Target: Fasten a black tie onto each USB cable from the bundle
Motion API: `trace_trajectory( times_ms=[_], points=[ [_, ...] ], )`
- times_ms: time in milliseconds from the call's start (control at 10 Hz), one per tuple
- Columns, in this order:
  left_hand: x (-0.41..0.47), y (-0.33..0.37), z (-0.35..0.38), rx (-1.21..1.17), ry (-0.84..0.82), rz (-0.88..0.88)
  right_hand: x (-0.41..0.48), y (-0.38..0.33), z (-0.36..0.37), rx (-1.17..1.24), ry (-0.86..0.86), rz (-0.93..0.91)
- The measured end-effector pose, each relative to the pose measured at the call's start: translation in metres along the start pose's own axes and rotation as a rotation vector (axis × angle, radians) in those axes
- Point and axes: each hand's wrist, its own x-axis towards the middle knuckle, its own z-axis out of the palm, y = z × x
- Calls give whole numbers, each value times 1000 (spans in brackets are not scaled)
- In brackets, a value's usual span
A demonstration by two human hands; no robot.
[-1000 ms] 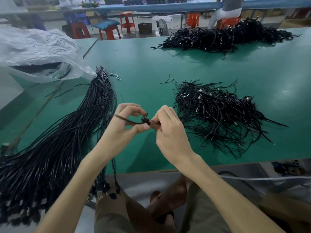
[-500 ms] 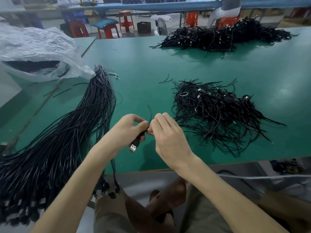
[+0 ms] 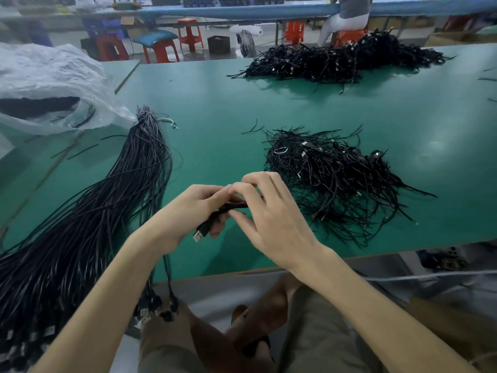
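My left hand (image 3: pixel 188 211) grips a black USB cable (image 3: pixel 215 219) just above the green table's near edge; its silver plug (image 3: pixel 198 236) points down and left. My right hand (image 3: pixel 271 214) meets the left one, its fingertips pinching at the cable beside the left fingers. The black tie itself is hidden between the fingers. A long bundle of black USB cables (image 3: pixel 88 216) runs diagonally along the left side. A loose heap of black cables and ties (image 3: pixel 330 179) lies to the right of my hands.
The green table (image 3: pixel 403 117) holds a second black cable heap (image 3: pixel 336 60) at the far edge. A crumpled clear plastic bag (image 3: pixel 51 84) lies far left. Red stools and a seated person are beyond the table. My knees are below the near edge.
Both hands rose slightly and closed together over the cable. The plug now hangs further out below my left hand, and the right fingers have spread over the cable.
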Motion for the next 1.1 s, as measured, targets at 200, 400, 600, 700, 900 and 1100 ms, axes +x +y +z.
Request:
trace_trajectory(
  times_ms=[200, 400, 600, 700, 900, 1100],
  points=[
    [10, 1, 1, -261, -152, -13, -2, 22, -16, -87, -29, 12],
    [18, -16, -3, -355, 39, -7, 18, 70, -37, 46, 63, 415],
    [26, -53, 14, -112, 277, 10, 33, 152, -31, -127, 180, 760],
    [29, -67, 28, 102, 392, 83, 15, 170, -10, -270, -51, 855],
    [31, -73, 26, 98, 395, 147, 18, 180, -7, -231, -87, 894],
    [27, -69, 26, 72, 375, 164, 13, 162, -24, -306, -74, 771]
  ],
)
